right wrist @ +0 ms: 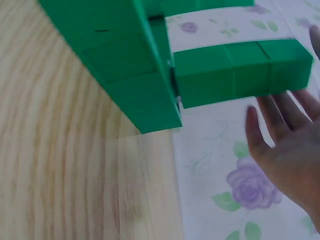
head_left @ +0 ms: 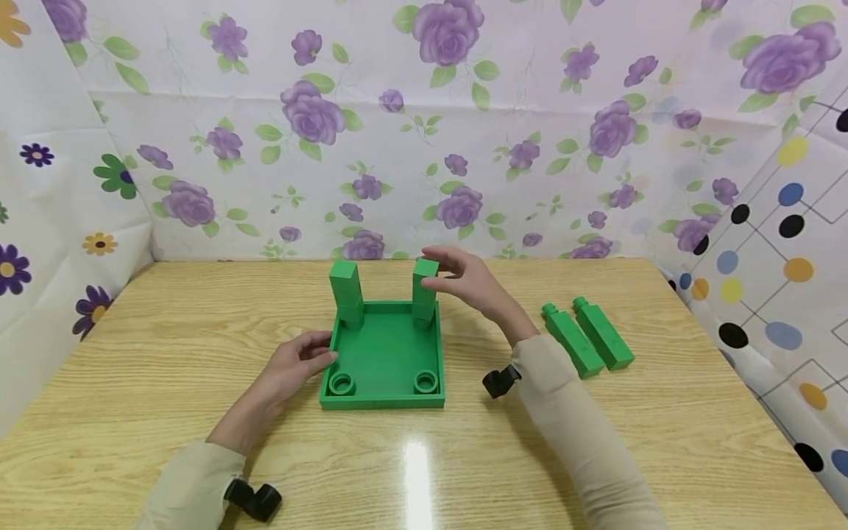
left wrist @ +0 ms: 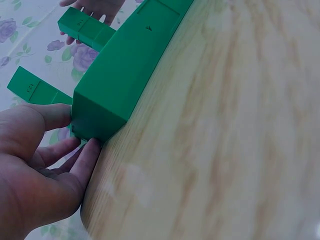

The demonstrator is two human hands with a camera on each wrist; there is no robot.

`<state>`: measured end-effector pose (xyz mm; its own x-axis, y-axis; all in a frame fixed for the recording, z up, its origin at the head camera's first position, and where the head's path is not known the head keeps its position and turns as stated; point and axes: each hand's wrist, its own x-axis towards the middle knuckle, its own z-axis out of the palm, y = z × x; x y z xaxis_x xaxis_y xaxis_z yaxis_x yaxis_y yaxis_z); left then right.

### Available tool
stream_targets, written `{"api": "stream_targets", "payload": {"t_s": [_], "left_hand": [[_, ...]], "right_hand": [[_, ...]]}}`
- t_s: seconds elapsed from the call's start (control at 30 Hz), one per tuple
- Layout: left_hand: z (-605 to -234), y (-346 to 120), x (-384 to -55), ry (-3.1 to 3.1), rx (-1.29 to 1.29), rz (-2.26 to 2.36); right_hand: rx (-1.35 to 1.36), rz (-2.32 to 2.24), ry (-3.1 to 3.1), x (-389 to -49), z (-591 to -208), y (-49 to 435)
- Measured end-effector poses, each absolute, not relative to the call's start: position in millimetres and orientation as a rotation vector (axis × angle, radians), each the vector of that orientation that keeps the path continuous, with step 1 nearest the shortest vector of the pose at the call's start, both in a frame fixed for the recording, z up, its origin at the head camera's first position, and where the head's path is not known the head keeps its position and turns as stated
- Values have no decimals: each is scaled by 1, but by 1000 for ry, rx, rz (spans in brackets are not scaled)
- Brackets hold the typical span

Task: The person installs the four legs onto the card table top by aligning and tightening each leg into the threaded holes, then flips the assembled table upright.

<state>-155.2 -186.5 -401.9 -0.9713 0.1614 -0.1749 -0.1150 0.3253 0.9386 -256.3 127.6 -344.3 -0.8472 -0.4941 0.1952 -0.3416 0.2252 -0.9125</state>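
Observation:
A shallow green square tray [head_left: 387, 361] with a raised rim lies on the table. Its two near corners carry round sockets; one is the near-left socket [head_left: 341, 383], the other the near-right socket [head_left: 425, 381]. Upright square posts stand at the far corners, the far-left post [head_left: 347, 291] and the far-right post [head_left: 424, 294]. My left hand [head_left: 297, 366] grips the tray's left wall, thumb at the rim, fingertips low on the outside in the left wrist view. Beside the top of the far-right post is my right hand [head_left: 464, 278], thumb spread from its fingers, which pass partly behind the post [right wrist: 245, 70].
Two loose green posts [head_left: 573, 342] with knobbed ends lie side by side on the wooden table [head_left: 199, 324] to the right. Flowered cloth [head_left: 371, 147] hangs behind the table, with patterned sheets at both sides. Black wrist cameras [head_left: 255, 500] sit at both sleeves.

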Motion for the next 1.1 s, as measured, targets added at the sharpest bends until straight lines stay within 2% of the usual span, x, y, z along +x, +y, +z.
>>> {"api": "stream_targets", "payload": {"t_s": [0.3, 0.6, 1.1], "left_hand": [[-400, -186, -153, 2338, 49, 1714], [-400, -186, -153, 2328, 52, 1720], [-398, -185, -153, 2331, 45, 1715]], "right_hand": [[-800, -1934, 1842, -262, -352, 134], [-842, -1940, 1664, -268, -353, 133], [-720, -1867, 2091, -263, -350, 125]]}}
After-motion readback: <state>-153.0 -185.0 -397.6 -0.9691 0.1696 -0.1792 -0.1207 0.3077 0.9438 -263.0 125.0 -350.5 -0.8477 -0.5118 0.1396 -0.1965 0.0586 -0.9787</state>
